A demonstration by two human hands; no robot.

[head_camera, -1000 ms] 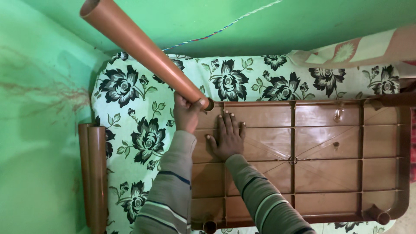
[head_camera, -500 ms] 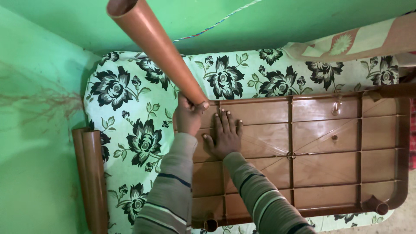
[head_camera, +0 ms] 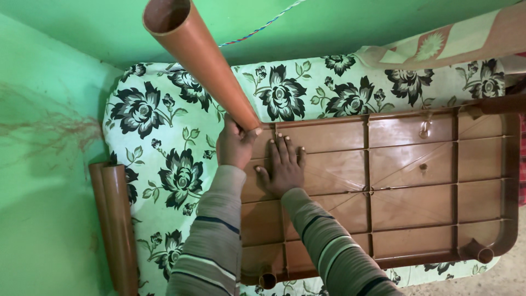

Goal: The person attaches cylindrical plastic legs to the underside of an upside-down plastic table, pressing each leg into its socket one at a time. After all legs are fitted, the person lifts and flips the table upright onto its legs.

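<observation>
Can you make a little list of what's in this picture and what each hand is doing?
left hand: grips the bottom end of a brown tube at the tabletop's corner
right hand: flat, fingers spread, pressing on the tabletop
tabletop: brown plastic, upside down, ribbed underside showing
corner sockets: one near, one at the right
spare tubes: lying at the left edge
cloth: flowered, under the tabletop
wall: green

Left hand (head_camera: 235,145) is clenched in a grip; right hand (head_camera: 282,167) lies flat, fingers spread.
</observation>
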